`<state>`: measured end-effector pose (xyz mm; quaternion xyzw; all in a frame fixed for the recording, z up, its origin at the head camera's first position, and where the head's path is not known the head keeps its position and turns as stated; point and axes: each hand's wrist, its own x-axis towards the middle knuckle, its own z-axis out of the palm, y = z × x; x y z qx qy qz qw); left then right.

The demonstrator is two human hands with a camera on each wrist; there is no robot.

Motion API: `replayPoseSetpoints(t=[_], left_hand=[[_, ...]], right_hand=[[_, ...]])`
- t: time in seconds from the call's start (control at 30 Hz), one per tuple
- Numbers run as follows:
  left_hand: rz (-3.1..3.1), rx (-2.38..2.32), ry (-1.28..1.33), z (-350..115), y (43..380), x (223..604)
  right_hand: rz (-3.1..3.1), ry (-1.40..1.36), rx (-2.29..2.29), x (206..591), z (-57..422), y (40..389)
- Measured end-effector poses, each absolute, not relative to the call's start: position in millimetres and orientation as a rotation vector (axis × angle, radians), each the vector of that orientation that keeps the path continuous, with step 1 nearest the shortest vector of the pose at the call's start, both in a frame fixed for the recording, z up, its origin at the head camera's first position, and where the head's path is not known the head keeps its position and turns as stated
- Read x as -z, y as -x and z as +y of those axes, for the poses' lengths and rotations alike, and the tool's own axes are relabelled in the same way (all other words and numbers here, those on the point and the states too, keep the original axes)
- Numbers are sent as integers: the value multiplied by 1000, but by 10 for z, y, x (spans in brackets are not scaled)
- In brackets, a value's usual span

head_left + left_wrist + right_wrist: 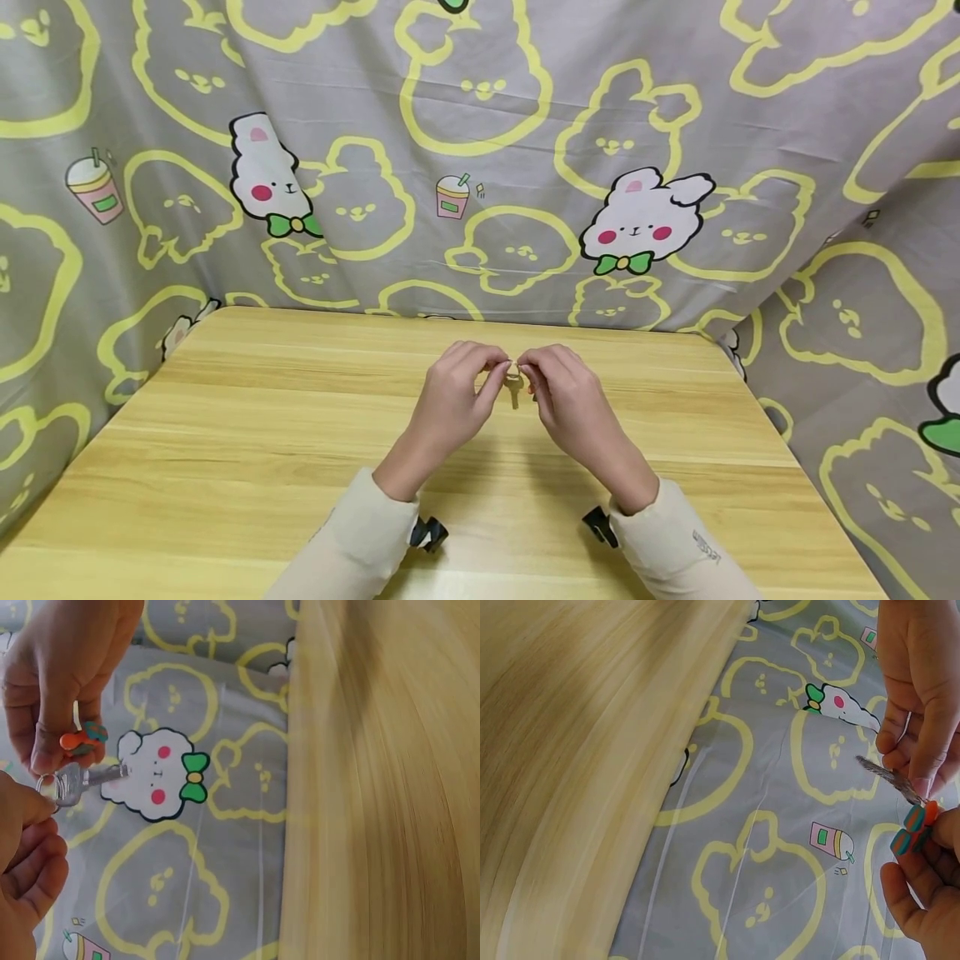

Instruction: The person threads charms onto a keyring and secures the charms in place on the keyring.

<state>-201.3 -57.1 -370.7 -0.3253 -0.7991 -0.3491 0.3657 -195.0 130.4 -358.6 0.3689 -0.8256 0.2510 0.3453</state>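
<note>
Both hands meet over the table's far half and hold a small key ring (49, 784) between their fingertips. My left hand (457, 392) pinches one side of the ring with thumb and index finger. Opposite it, my right hand (572, 400) pinches the ring's other side. A metal key (514, 392) hangs from the ring between the hands, blade downward. An orange and teal charm (915, 828) dangles close against the right fingers, partly hidden by them in the head view. Fingertips cover part of the ring.
A wood-grain table (262, 467) lies beneath the hands. Behind it and along both sides hangs a grey curtain (517, 192) with yellow outlines and rabbit prints. Black straps (429, 533) show at the cuffs of the light sleeves (367, 525).
</note>
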Motion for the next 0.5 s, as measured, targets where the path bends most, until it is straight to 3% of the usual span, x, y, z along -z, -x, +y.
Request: replayPoseSetpoints(t=[0.5], left_hand=[[-2026, 791, 890, -575, 2039, 3736]], right_hand=[[-2120, -965, -663, 3586, 1308, 1963]])
